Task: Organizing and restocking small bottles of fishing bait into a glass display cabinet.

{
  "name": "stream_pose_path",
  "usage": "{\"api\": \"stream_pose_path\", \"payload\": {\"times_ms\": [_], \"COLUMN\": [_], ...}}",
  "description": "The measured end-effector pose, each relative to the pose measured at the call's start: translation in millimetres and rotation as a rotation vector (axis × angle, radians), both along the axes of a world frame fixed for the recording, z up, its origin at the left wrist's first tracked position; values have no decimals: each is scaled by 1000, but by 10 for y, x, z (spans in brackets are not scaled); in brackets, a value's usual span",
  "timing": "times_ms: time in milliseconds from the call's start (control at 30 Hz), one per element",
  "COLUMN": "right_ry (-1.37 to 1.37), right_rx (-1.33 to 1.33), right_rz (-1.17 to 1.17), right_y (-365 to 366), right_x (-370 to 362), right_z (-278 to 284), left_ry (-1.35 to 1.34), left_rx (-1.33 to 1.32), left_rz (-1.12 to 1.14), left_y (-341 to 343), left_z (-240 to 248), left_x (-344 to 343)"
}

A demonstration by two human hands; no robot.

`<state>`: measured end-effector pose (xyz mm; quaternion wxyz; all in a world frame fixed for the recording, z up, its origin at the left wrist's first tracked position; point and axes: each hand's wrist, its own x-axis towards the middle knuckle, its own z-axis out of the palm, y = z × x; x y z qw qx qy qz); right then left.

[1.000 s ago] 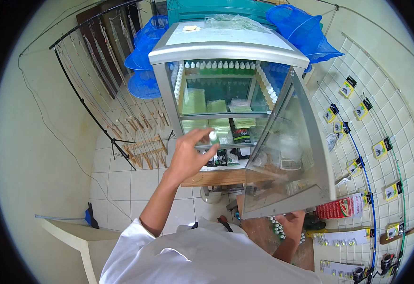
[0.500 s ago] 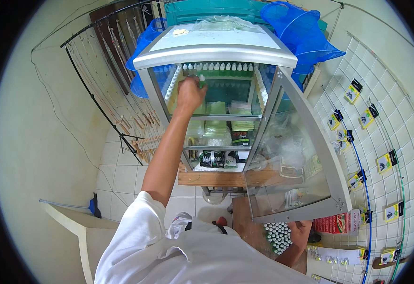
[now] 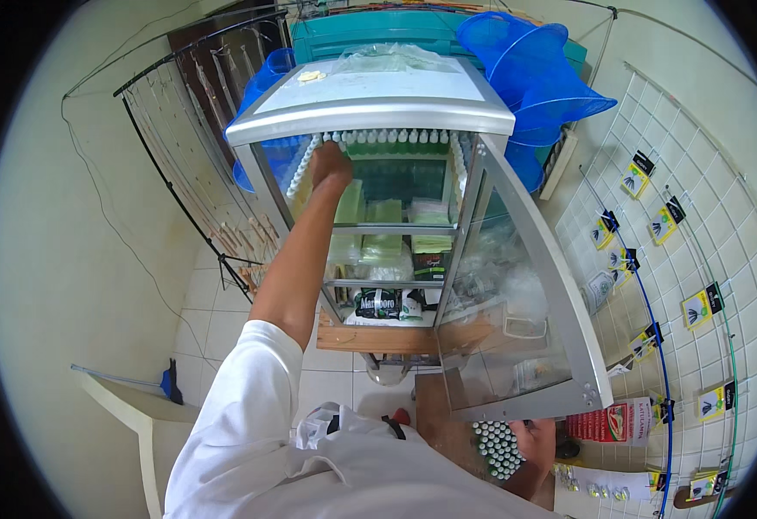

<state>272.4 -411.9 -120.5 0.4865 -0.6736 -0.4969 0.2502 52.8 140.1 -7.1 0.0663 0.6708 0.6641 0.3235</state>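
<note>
My left hand (image 3: 332,166) reaches into the upper part of a glass cabinet (image 3: 370,115), at its back left corner. Its fingers are curled around a small white-capped bottle, mostly hidden by the hand. Beside it, a row of small green bottles with white caps (image 3: 400,138) lines the back, and further rows run along both sides. At the lower right, my right hand (image 3: 537,439) is bent around the side of a tight cluster of white-capped bottles (image 3: 499,450). The fingers of that hand are partly out of sight.
The cabinet's glass door (image 3: 517,303) swings out to the right, above the bottle cluster. Lower shelves hold green packets (image 3: 383,216) and black packs (image 3: 378,303). Blue mesh nets (image 3: 534,78) hang by the cabinet. A wire grid (image 3: 707,259) with small packages covers the right wall.
My left hand has gone deeper into the back left corner, and the bottle in it is now mostly hidden. The view has shifted a little, with the cabinet appearing lower and further left.
</note>
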Motion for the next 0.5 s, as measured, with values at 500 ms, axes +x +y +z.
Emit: {"api": "stream_pose_path", "payload": {"times_ms": [500], "right_ry": [-179], "right_rx": [12], "right_rz": [31], "right_y": [41], "right_x": [-3], "right_z": [180], "left_ry": [-15], "left_rx": [34], "left_rz": [32], "left_y": [245], "left_z": [-143], "left_x": [-6]}}
